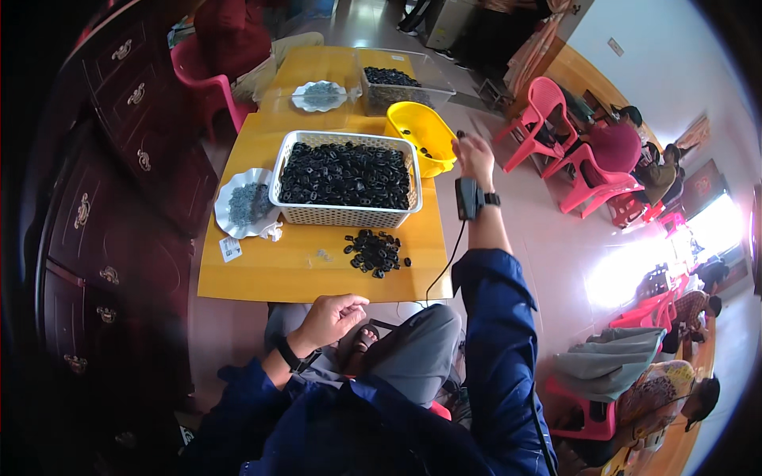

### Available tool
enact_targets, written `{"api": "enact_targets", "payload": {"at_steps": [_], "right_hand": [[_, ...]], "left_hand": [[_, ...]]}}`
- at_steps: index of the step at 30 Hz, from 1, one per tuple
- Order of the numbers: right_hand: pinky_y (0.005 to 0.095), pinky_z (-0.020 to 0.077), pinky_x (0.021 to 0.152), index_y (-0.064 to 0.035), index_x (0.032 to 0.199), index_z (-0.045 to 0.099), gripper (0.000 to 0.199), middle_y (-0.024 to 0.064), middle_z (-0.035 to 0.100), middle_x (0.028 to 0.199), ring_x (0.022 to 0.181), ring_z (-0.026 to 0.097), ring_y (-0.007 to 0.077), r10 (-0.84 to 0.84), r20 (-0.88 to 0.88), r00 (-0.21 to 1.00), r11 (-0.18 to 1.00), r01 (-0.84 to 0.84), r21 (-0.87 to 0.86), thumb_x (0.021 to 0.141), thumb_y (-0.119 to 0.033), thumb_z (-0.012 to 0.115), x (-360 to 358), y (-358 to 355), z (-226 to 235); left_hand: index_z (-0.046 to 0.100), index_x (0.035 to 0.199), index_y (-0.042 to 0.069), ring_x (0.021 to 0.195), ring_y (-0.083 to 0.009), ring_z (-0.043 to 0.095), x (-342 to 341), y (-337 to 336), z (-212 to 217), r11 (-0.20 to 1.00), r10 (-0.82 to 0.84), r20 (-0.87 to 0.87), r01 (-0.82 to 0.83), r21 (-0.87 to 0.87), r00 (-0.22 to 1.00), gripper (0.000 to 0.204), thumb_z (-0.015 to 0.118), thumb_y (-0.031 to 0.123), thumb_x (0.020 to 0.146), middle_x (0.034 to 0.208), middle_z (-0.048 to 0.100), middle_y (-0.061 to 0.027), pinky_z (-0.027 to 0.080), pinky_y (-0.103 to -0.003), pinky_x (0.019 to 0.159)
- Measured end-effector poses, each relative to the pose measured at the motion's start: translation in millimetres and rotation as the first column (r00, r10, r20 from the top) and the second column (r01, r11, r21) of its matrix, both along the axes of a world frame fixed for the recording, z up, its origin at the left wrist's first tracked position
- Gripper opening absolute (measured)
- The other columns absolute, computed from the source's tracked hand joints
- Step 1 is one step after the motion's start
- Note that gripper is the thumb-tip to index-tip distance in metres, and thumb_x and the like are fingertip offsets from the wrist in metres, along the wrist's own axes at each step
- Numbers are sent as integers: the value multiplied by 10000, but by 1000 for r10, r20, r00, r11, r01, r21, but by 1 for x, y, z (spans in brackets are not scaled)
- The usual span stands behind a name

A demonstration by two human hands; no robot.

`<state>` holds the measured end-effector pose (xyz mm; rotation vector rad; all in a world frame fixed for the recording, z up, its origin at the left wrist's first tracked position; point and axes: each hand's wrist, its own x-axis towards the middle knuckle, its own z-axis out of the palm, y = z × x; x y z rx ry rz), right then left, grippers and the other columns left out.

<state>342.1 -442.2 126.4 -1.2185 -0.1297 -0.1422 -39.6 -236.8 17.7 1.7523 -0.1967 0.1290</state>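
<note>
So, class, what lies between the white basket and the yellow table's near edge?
In the head view: a loose pile of black pieces and, left of it, some small pale bits.

Your view comes from the left one of the two fisheye cameras on your head, high above the near edge of the yellow table [262, 274]. It faces forward and down along the table's length, upright and unmirrored, so the table's left is yours. Nearest the lens, on the near side of the table, is your lap [413, 357]; the tabletop lies just beyond. You get your left hand [327, 321] at the table's near edge and your right hand [475, 159] off its right side. The wide lens also reaches the dark cabinet [143, 214] left of the table, the floor [365, 30] past its far end and the pink chairs [546, 94] well to its right.
</note>
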Motion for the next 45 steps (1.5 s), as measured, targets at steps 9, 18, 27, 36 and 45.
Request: {"api": "enact_targets", "payload": {"at_steps": [9, 18, 27, 36, 45], "right_hand": [[259, 525, 796, 6, 1290, 607, 392, 93, 695, 1134, 960, 671, 153, 206, 155, 966, 769, -63, -636, 937, -144, 688, -56, -1, -44], [259, 533, 773, -15, 1111, 693, 201, 55, 730, 957, 848, 692, 128, 192, -167, 967, 728, -254, -637, 958, -142, 665, -205, -121, -45], [256, 523, 813, -8, 1155, 675, 218, 56, 730, 981, 874, 678, 125, 38, -4, 999, 826, -34, -563, 982, -136, 641, -281, -165, 17], [268, 542, 842, 23, 1118, 663, 161, 76, 726, 966, 884, 677, 126, 301, -103, 948, 842, -315, -439, 970, -32, 629, -333, -90, -5], [270, 543, 862, 26, 1121, 656, 159, 65, 718, 958, 912, 682, 130, 397, -132, 908, 811, -415, -413, 979, -43, 637, -329, -67, -20]], "left_hand": [[714, 972, 49, 695, -273, 683, 2, 47, -3, 801, 340, 123, -355, 481, 933, 164, 749, 105, 822, 780, 693, -124, 533, -365, 636], [702, 890, 47, 735, -282, 680, 22, 88, -8, 703, 413, 234, -471, 533, 880, 120, 753, 106, 799, 809, 690, -115, 532, -378, 650], [701, 870, 18, 679, -245, 675, 14, 91, -25, 720, 423, 235, -481, 500, 875, 95, 746, 82, 817, 774, 686, -110, 529, -336, 631], [693, 860, 48, 683, -266, 671, 10, 93, -33, 786, 375, 276, -461, 412, 885, 82, 746, 72, 802, 770, 676, -100, 527, -364, 622], [661, 821, 51, 719, -316, 681, 18, 89, -24, 706, 463, 220, -507, 495, 859, 121, 762, 114, 800, 772, 682, -118, 533, -404, 627]]}}
